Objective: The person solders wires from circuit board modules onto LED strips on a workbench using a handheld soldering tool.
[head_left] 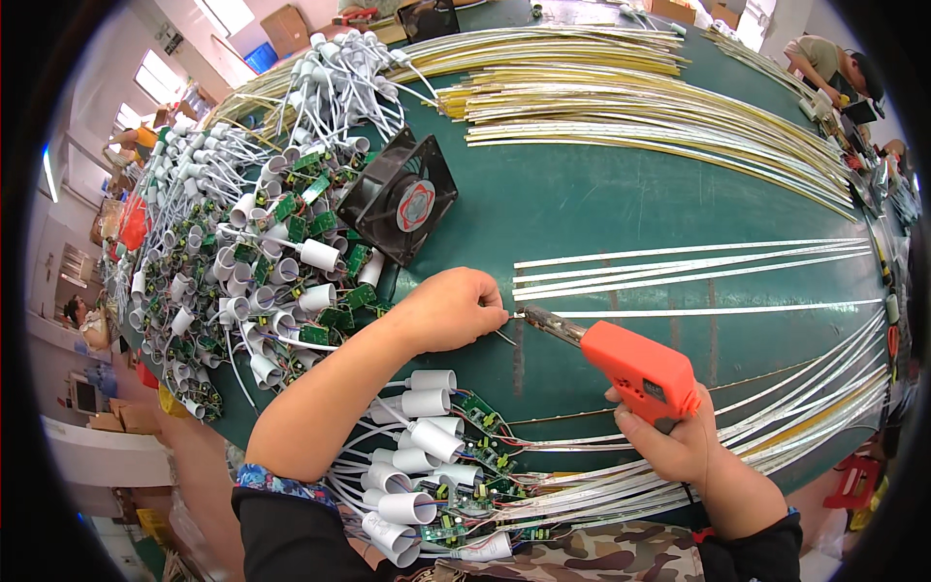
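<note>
My right hand (669, 441) is wrapped around the handle of an orange soldering gun (635, 369). Its dark metal tip points left and comes down at the left end of a thin white strip (679, 312), which looks like an LED strip, lying on the green table (582, 204). Right by that end, my left hand (456, 308) is closed in a pinch; whatever sits between thumb and finger is too small to make out. A short thin wire (506, 338) shows just below those fingertips. Several similar white strips (679, 267) lie just beyond, their left ends lined up.
A black fan (402, 194) stands beyond my left hand. Left of it spreads a large heap of white lamp caps with green circuit boards (272, 252). Near me lie caps wired to strips (436, 441). Long strip bundles (621, 97) cover the far side. Another person (824, 63) works at far right.
</note>
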Available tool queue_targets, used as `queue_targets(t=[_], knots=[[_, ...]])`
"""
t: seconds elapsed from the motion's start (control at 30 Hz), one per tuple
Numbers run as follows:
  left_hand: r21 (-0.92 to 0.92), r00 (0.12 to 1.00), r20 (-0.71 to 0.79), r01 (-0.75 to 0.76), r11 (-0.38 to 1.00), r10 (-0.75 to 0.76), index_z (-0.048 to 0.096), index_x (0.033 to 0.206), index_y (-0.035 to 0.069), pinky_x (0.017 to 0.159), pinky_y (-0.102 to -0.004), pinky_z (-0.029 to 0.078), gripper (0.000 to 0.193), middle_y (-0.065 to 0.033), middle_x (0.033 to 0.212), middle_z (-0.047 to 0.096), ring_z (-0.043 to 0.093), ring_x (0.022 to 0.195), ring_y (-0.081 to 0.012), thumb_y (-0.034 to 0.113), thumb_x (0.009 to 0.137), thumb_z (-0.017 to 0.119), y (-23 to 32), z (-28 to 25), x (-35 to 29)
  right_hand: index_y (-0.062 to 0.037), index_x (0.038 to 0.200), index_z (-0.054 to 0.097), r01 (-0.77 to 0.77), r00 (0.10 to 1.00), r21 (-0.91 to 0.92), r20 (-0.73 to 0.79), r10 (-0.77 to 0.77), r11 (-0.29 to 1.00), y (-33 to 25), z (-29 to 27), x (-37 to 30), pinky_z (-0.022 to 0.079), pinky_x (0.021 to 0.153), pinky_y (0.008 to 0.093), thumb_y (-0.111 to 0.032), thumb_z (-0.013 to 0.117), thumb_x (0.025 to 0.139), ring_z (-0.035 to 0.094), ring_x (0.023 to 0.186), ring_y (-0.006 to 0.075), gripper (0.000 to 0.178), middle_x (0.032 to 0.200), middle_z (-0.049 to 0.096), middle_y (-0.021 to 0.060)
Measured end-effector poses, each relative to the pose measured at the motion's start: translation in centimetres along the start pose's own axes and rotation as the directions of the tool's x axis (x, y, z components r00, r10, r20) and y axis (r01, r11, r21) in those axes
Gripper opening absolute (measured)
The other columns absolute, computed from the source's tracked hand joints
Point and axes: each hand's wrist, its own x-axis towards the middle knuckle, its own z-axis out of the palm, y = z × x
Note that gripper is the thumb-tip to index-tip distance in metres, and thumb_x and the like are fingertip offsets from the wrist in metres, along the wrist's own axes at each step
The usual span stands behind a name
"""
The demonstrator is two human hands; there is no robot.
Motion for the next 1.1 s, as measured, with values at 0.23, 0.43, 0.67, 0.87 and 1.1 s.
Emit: queue_targets(t=[0.23, 0.43, 0.67, 0.87, 1.1], knots=[[0.049, 1.000, -0.021, -0.011, 0.999, 0.012, 0.064, 0.080, 0.001, 0.052, -0.0279, 0.047, 0.020, -0.0031, 0.068, 0.063, 0.059, 0.058, -0.0104, 0.019, 0.087, 0.068, 0.22, -0.10, 0.09, 0.0009, 0.117, 0.056, 0.073, 0.997, -0.111, 0.042, -0.069, 0.991, -0.06, -0.07, 0.40, 0.052, 0.075, 0.0322, -0.009, 0.071, 0.081, 0.068, 0.081, 0.0209, 0.040, 0.092, 0.069, 0.0100], [0.062, 0.998, -0.034, -0.041, 0.997, 0.043, 0.064, 0.079, 0.001, 0.052, -0.0280, 0.047, 0.019, -0.0031, 0.067, 0.063, 0.059, 0.058, -0.0106, 0.018, 0.087, 0.069, -0.11, 0.09, 0.32, 0.0004, 0.118, 0.055, 0.050, 0.998, -0.146, 0.045, -0.044, 0.988, -0.43, -0.20, 0.08, 0.052, 0.072, 0.0322, -0.009, 0.071, 0.081, 0.067, 0.078, 0.0199, 0.041, 0.088, 0.067, 0.0085], [0.076, 0.999, -0.026, -0.045, 0.996, 0.047, 0.065, 0.079, 0.001, 0.052, -0.0280, 0.046, 0.017, -0.0034, 0.066, 0.063, 0.058, 0.057, -0.0105, 0.017, 0.085, 0.068, -0.31, 0.21, 0.41, 0.0005, 0.118, 0.055, 0.069, 0.998, -0.125, 0.005, -0.069, 0.990, -0.58, -0.08, 0.03, 0.052, 0.072, 0.0313, -0.009, 0.071, 0.081, 0.066, 0.077, 0.0185, 0.041, 0.089, 0.067, 0.0085], [0.079, 1.000, -0.026, -0.011, 0.997, 0.013, 0.065, 0.078, 0.002, 0.051, -0.0278, 0.045, 0.018, -0.0037, 0.064, 0.062, 0.058, 0.056, -0.0106, 0.018, 0.085, 0.067, 0.43, -0.13, 0.18, 0.0024, 0.127, 0.052, 0.114, 0.993, -0.161, 0.062, -0.105, 0.980, -0.76, 0.11, 0.65, 0.052, 0.071, 0.0305, -0.009, 0.071, 0.081, 0.066, 0.076, 0.0189, 0.051, 0.089, 0.067, 0.0084], [0.072, 0.999, -0.031, -0.031, 0.997, 0.034, 0.065, 0.078, 0.002, 0.051, -0.0284, 0.045, 0.018, -0.0038, 0.062, 0.062, 0.058, 0.056, -0.0111, 0.018, 0.085, 0.067, 0.16, -0.12, 0.29, 0.0022, 0.127, 0.053, 0.081, 0.995, -0.170, 0.066, -0.071, 0.982, -0.51, -0.17, 0.41, 0.051, 0.070, 0.0305, -0.009, 0.070, 0.081, 0.066, 0.074, 0.0197, 0.050, 0.091, 0.067, 0.0096]])
